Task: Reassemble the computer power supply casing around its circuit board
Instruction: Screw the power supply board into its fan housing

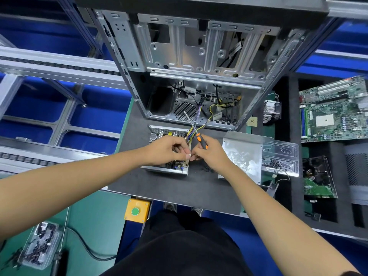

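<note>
The open power supply casing (168,170) lies on the grey mat with its circuit board (159,135) showing inside. My left hand (169,149) hovers over the board with fingers curled, pinching something very small at its fingertips. My right hand (209,154) grips an orange-and-black screwdriver (197,136), shaft pointing away and up, and its fingertips meet those of the left hand. A bundle of coloured wires (196,127) runs from the supply into the computer case. The casing's metal cover (242,154) lies flat to the right.
An open computer tower case (199,56) stands behind the supply. Right of the cover sits a clear tray of screws (279,159). A motherboard (334,110), heatsink (271,110) and drive (318,176) lie in black foam. Loose screws (207,169) dot the mat. A yellow button box (137,210) sits near the edge.
</note>
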`<state>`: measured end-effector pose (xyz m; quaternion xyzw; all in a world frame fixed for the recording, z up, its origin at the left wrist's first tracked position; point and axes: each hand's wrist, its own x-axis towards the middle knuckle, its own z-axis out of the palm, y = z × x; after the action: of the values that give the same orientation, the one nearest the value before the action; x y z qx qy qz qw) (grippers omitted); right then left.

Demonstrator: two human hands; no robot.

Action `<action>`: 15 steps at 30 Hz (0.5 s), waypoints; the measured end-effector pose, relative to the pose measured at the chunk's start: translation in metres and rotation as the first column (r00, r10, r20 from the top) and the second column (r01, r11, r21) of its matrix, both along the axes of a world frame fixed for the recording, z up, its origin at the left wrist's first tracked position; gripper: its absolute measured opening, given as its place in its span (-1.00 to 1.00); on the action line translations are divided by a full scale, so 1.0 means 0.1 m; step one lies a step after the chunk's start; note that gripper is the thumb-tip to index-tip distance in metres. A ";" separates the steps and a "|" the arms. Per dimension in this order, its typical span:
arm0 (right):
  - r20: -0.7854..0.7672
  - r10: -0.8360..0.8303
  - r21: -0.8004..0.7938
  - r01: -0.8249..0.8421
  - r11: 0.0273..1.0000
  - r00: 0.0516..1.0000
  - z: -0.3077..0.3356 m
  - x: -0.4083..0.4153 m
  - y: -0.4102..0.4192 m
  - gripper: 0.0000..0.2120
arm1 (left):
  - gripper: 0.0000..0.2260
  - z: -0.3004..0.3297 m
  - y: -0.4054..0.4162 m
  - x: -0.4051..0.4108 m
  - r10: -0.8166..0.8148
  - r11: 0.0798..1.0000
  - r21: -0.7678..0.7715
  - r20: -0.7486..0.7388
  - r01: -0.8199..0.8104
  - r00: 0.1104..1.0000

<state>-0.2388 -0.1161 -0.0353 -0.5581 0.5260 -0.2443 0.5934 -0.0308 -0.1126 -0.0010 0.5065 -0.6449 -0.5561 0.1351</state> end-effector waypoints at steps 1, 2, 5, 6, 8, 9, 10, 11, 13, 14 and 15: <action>-0.046 0.012 -0.029 -0.013 1.000 0.999 0.00 0.00 -0.01 -0.92 | -0.91 0.01 0.00 -0.01 0.026 0.999 0.028 -0.003 -0.026 1.000; -0.089 0.027 -0.057 -0.032 0.998 0.996 0.00 -0.01 -0.01 -0.89 | -0.90 0.02 -0.01 -0.01 0.039 0.998 0.047 0.005 -0.039 0.999; -0.166 0.085 -0.077 -0.099 0.992 0.982 0.01 -0.01 -0.03 -0.92 | -0.91 0.05 -0.05 -0.04 -0.008 0.999 0.037 0.115 0.003 0.993; -0.178 0.109 -0.067 -0.122 0.990 0.978 0.01 -0.01 -0.03 -0.96 | -0.92 0.07 -0.05 -0.06 -0.014 0.999 0.031 0.147 0.010 0.989; -0.193 0.148 -0.050 -0.161 0.986 0.970 0.01 -0.01 -0.04 -0.92 | -0.93 0.09 -0.06 -0.09 -0.027 0.998 -0.040 0.254 0.038 0.967; -0.197 0.163 -0.044 -0.174 0.984 0.967 0.01 -0.01 -0.04 -0.88 | -0.92 0.09 -0.05 -0.10 -0.039 0.990 -0.113 0.330 0.081 0.943; -0.201 0.174 -0.038 -0.185 0.982 0.964 0.01 -0.01 -0.04 -0.85 | -0.91 0.10 -0.04 -0.12 -0.051 0.976 -0.175 0.385 0.127 0.922; -0.208 0.181 -0.031 -0.191 0.981 0.961 0.01 -0.02 -0.05 -0.84 | -0.89 0.10 -0.02 -0.14 -0.069 0.964 -0.209 0.404 0.165 0.912; -0.220 0.192 -0.020 -0.201 0.979 0.957 0.00 -0.04 -0.07 -0.84 | -0.84 0.11 0.01 -0.17 -0.114 0.943 -0.238 0.432 0.235 0.895; -0.222 0.198 -0.017 -0.207 0.978 0.955 0.00 -0.05 -0.09 -0.84 | -0.81 0.10 0.02 -0.18 -0.121 0.925 -0.267 0.471 0.272 0.874; -0.222 0.209 -0.013 -0.217 0.976 0.952 0.00 -0.05 -0.10 -0.84 | -0.80 0.10 0.03 -0.20 -0.132 0.902 -0.292 0.516 0.318 0.846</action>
<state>-0.2441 -0.1260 -0.0352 -0.6461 0.5204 -0.1253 0.5440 -0.0504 -0.1094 0.0095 0.5144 -0.8058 -0.2933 -0.0059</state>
